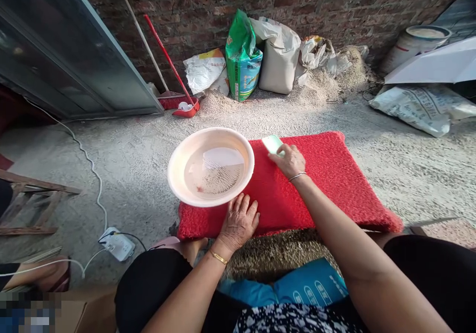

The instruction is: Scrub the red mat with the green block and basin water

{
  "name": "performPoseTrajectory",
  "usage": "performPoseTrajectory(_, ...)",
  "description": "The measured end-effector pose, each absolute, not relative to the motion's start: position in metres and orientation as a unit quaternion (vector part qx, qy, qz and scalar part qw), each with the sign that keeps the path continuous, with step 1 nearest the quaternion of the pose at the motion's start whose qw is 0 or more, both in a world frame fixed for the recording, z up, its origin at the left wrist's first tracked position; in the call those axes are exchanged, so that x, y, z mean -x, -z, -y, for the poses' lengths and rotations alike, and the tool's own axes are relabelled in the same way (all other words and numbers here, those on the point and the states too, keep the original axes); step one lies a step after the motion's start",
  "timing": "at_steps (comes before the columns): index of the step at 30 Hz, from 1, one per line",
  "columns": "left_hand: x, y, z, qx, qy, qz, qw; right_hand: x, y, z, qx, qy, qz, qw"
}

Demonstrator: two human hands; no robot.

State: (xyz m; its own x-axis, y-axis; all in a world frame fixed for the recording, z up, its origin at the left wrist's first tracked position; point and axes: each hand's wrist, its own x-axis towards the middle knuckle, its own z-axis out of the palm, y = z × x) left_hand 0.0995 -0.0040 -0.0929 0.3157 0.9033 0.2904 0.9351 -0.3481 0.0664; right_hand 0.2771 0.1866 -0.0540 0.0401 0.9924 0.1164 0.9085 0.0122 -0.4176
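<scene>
While the left hand (240,221) lies palm down on a red pile cloth (327,184), its fingers relaxed, slightly spread and clasping nothing, the right hand (290,162) grasps a pale green block (271,143) between thumb and curled fingers. Block: one, rectangular, round-cornered, located at the far edge of the cloth, just right of the basin (176,166); possibly soap or the back of a scrubbing brush, its underside being hidden. Handling, as judged: light, stiff, probably slippery when wet; best held by its two long edges, thumb opposed to fingers. Cloth: one, thick, soft, shaggy at the borders, draped over something low and hidden; judged limp and weighty if soaked, best taken by its corners. Basin: one, round, cream, apparently plastic, at the cloth's left end, containing water (219,174); judged heavy and apt to slosh, best gripped at opposite sides of the rim. Left fingertips: just beside that rim, contact uncertain. Surroundings: blue printed bag (308,281), low in view, nearer the wearer than the cloth; white power strip (117,244) on the floor (126,174) at left; red dustpan (191,108), green-and-blue sack (243,70) and off-white sack (278,67) by the brick wall (327,5).
</scene>
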Motion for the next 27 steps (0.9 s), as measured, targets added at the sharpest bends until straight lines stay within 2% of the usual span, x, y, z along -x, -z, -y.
performPoseTrajectory(4, -0.099, 0.093, 0.003, 0.809, 0.134, 0.568, 0.066, -0.233, 0.054, -0.192, 0.624, -0.104, 0.752, 0.186)
performPoseTrajectory(7, -0.099, 0.092, 0.002, 0.812, 0.136, 0.564, 0.068, -0.236, 0.054, -0.202, 0.62, -0.098, 0.762, 0.159)
performPoseTrajectory(13, -0.101, 0.089, 0.002, 0.81, 0.142, 0.563, 0.08, -0.336, 0.047, -0.234, 0.757, -0.111, 0.633, 0.118)
performPoseTrajectory(21, -0.101, 0.09, 0.002, 0.811, 0.145, 0.56, 0.093, -0.495, 0.044, -0.227, 0.872, -0.095, 0.461, 0.131)
performPoseTrajectory(27, -0.101, 0.089, 0.001, 0.81, 0.152, 0.558, 0.096, -0.518, 0.061, -0.185, 0.847, -0.113, 0.475, 0.208)
